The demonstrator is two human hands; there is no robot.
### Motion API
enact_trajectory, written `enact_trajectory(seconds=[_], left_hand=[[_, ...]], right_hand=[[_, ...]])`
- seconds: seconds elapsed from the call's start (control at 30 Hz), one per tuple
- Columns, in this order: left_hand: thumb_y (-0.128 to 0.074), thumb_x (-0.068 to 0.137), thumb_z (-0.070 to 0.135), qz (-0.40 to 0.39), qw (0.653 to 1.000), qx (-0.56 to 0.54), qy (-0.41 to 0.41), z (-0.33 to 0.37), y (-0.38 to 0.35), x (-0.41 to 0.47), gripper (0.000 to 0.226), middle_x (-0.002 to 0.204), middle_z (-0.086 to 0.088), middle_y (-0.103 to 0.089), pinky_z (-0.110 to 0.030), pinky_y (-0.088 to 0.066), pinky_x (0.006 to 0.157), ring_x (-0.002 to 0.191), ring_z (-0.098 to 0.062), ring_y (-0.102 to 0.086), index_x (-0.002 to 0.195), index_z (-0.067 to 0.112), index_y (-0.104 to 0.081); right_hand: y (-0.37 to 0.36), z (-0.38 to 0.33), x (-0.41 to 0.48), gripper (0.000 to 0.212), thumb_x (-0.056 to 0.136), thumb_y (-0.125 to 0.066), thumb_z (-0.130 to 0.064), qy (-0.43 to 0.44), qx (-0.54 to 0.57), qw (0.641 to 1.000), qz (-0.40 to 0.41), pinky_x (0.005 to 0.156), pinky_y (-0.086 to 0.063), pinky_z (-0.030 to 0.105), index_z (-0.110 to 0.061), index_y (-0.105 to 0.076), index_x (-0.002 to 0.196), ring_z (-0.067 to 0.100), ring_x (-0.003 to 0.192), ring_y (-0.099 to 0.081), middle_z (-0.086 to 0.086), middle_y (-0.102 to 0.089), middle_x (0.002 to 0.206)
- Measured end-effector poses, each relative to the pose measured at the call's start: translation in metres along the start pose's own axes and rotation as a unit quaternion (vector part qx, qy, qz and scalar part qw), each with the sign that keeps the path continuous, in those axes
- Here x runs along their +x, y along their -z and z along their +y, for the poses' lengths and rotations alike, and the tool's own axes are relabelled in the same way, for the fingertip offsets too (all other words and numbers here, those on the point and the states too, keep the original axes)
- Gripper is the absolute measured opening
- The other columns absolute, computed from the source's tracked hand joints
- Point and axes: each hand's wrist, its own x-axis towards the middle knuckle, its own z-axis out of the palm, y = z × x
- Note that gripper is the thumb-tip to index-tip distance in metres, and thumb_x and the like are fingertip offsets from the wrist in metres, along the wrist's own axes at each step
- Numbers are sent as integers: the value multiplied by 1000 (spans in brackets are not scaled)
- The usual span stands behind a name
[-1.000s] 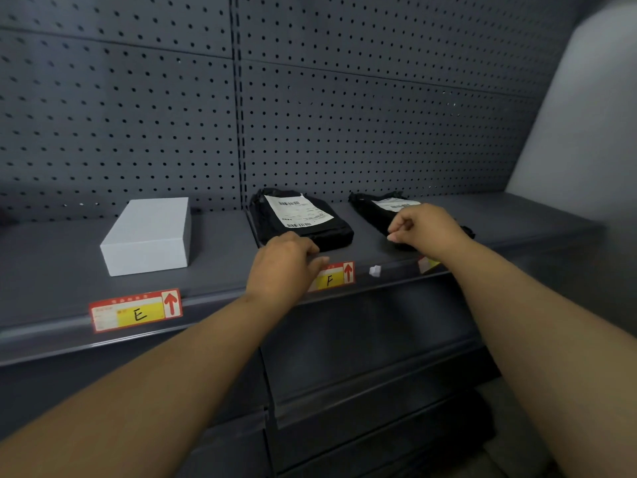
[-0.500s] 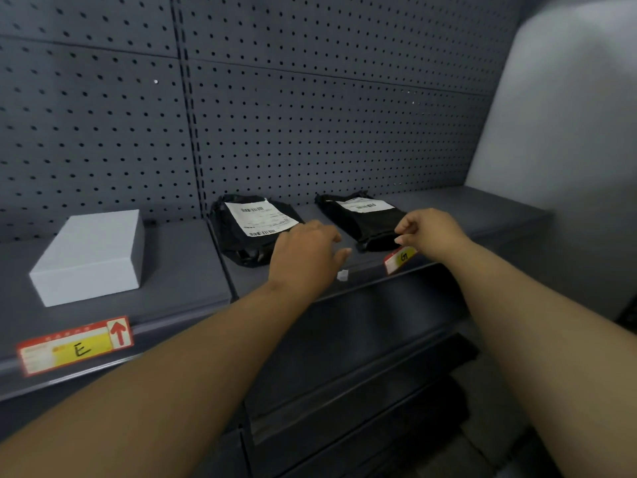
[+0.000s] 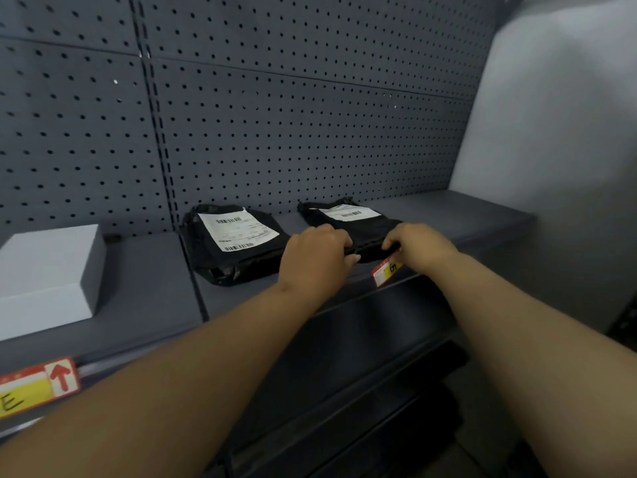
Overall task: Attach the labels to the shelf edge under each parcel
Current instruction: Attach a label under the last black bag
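Both hands have closed on the right-hand parcel (image 3: 348, 220); right hand (image 3: 418, 246) pinches the G label (image 3: 387, 270), left hand (image 3: 319, 253) curled, empty. Level it before pressing.

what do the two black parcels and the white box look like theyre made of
Left black parcel and right black parcel: soft plastic mailer bags, probably. They look slightly glossy and crumpled, with wrinkled edges, and each carries a white paper shipping slip with barcodes. White box: likely matte cardboard, going by its crisp straight edges, flat faces and lack of shine, though stiff plastic can't be ruled out.
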Motion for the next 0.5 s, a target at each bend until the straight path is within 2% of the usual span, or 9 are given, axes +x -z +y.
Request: enact_trajectory(seconds=[0.17, 0.33, 0.5], left_hand=[[-52, 89, 42, -19, 1000, 22, -12, 8, -9, 8, 32, 111, -1, -61, -32, -37, 82, 103, -20, -53, 113, 23, -61], [-52, 90, 39, -39, 999, 22, -13, 17, -18, 13, 31, 111, -2, -60, -32, -37, 82, 103, -20, -53, 115, 23, -59], [-53, 91, 34, -60, 998, 28, -6, 23, -25, 18, 30, 114, -4, -61, -34, -39, 84, 106, -23, -54, 118, 21, -58]], right_hand=[[4, 1, 6, 29, 89, -58, -12, 0, -23, 999, -42, 100, -44, 34, -15, -63, 118, 28, 117, -55, 10, -56, 130], [2, 10, 10, 23, 88, -59, -10, 2, -16, 999, -40, 95, -45, 32, -12, -67, 109, 27, 112, -57, 8, -62, 122], [-2, 20, 15, 20, 87, -57, -6, -5, 43, 999, -33, 95, -45, 32, -12, -68, 102, 27, 114, -57, 6, -63, 117]])
